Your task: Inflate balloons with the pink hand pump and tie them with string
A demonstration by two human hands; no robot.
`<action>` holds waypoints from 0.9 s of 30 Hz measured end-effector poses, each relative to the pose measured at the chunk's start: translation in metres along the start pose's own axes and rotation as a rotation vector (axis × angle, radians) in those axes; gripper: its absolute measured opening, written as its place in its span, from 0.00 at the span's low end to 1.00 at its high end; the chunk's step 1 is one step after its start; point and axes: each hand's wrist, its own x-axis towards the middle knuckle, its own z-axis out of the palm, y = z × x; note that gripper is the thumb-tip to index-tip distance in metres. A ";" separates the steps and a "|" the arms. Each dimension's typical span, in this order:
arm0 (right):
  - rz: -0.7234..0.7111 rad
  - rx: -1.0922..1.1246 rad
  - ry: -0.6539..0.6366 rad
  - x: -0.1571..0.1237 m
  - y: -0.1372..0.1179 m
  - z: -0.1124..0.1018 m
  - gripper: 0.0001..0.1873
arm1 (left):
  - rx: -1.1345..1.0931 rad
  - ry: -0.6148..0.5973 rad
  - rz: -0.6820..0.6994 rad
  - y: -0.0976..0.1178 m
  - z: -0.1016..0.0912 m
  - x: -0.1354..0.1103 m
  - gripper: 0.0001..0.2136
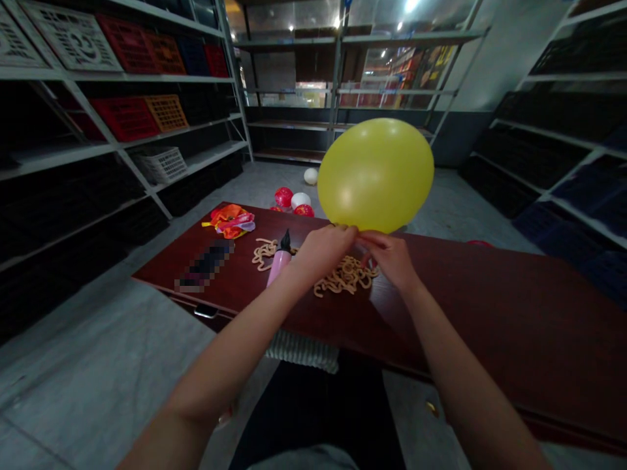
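Note:
A large inflated yellow balloon (377, 173) stands above the table, its lower end between my two hands. My left hand (329, 247) is closed at the balloon's neck, knuckles up. From the other side, my right hand (389, 254) pinches the same spot, its fingertips meeting the left ones. The neck itself is hidden by the fingers. Below the hands lies a heap of tan elastic cords (347, 277), with a smaller bunch farther left. Beside my left forearm is a pink balloon pump (279, 264) with a black nozzle, partly covered by the arm.
The dark red wooden table (490, 307) reaches far to the right. Deflated colourful balloons (232, 220) and a blurred-out dark object (206, 264) lie on its left. Red balloons (283, 196) and white balloons (300, 200) rest on the floor behind. Shelves with plastic crates (122, 117) line the left.

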 end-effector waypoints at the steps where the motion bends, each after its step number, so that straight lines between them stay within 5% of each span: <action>1: -0.002 0.038 0.038 0.003 0.003 0.003 0.17 | -0.036 0.070 -0.057 0.002 0.002 0.001 0.08; 6: 0.051 0.184 0.219 0.006 0.031 0.012 0.19 | -0.411 0.393 -0.254 0.011 0.035 -0.006 0.06; 15: 0.150 0.290 0.331 0.003 0.046 0.012 0.22 | -0.463 0.020 -0.028 0.001 0.077 -0.064 0.14; 22: 0.159 0.285 0.270 0.001 0.046 0.016 0.22 | -0.486 0.030 -0.183 -0.003 0.087 -0.065 0.04; 27: 0.167 0.263 0.279 0.001 0.050 0.015 0.23 | -0.682 0.168 -0.267 0.000 0.077 -0.051 0.05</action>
